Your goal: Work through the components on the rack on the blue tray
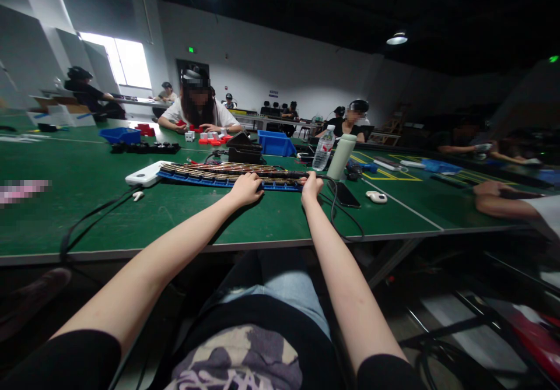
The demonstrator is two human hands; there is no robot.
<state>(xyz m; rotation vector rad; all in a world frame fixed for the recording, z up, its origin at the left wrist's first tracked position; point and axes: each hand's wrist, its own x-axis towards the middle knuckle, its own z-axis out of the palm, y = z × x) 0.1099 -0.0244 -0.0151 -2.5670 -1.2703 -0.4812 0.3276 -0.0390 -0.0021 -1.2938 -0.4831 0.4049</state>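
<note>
Long wire bundle lies on a blue slotted strip, roughly parallel to the near edge of the green worktop, set back from it. Left hand palm-down on the strip's middle, fingers bent; from here can't tell if it's gripping. Right hand closed, narrow grip on the bundle's right end. White device at strip's left end. Right of the right hand, toward the near edge: black phone, earbud case; farther from that edge, pale green bottle.
</note>
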